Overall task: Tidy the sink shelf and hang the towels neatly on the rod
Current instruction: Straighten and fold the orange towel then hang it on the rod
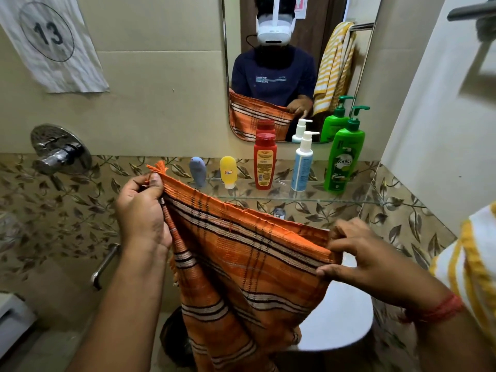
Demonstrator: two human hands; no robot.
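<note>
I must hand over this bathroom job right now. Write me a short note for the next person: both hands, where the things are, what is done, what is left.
Left hand: pinches the fringed corner of the orange striped woven towel.
Right hand: fingers grip the opposite top corner; the towel hangs spread between the hands, above the white sink.
Glass shelf: five bottles stand upright in a row, from the small grey tube to the tall green pump bottle.
Yellow-and-white striped towel: at the right edge; its support is out of view.
Done: the shelf looks tidy.
Left: hang the orange towel on the rod.
</note>
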